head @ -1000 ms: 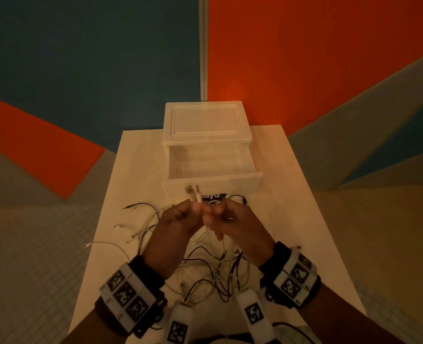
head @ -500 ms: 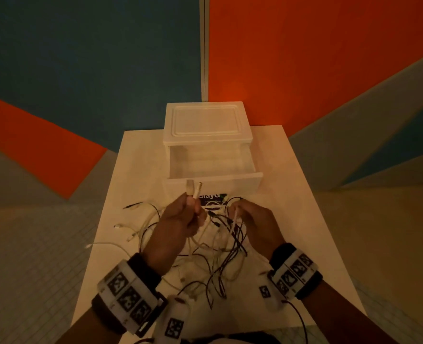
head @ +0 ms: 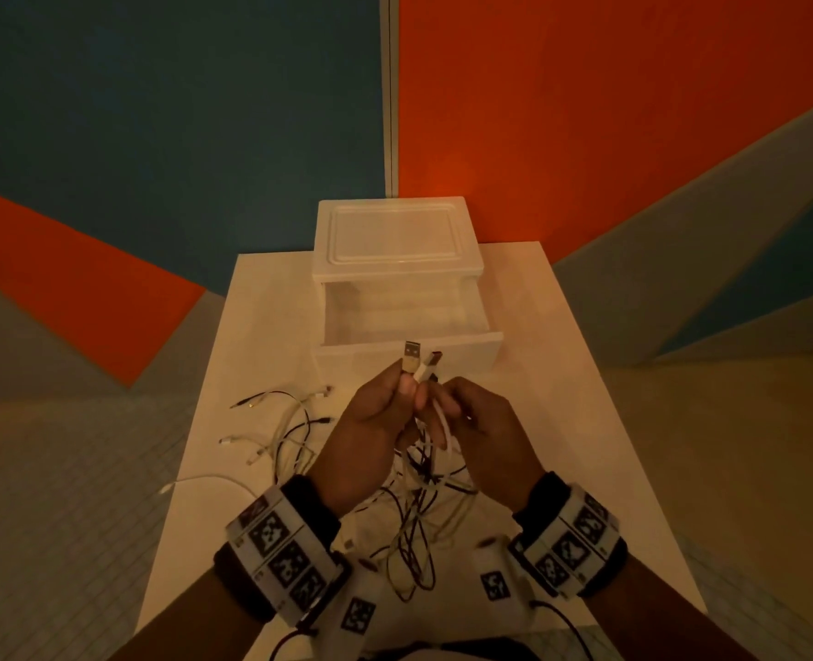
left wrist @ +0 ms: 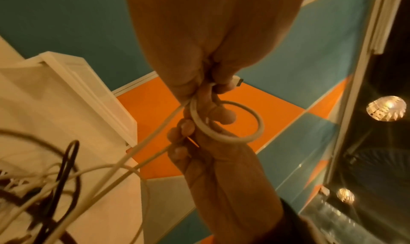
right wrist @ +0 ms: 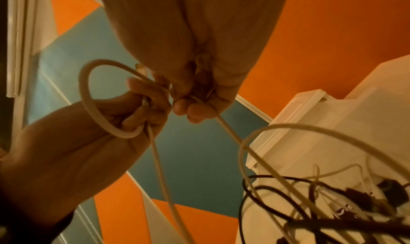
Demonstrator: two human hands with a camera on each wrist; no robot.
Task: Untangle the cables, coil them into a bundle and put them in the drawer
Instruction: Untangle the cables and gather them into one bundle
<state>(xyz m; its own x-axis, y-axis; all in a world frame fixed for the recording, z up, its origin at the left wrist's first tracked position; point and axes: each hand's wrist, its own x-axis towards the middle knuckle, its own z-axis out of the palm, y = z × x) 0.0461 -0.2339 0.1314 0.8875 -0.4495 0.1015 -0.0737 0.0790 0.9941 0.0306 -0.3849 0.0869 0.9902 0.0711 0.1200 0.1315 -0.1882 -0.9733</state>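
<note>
Cables on white table, orange/teal walls.

You're looking at a smooth, matt white plastic drawer unit sitting on a pale matt worktop; the USB plugs are showing bare metal, the cables smooth rubbery sheathing.

Tangled white, black cables before open drawer.

label on drawer front: hidden by hands | cables bottom right: blurred, ends cut off by edge
</note>
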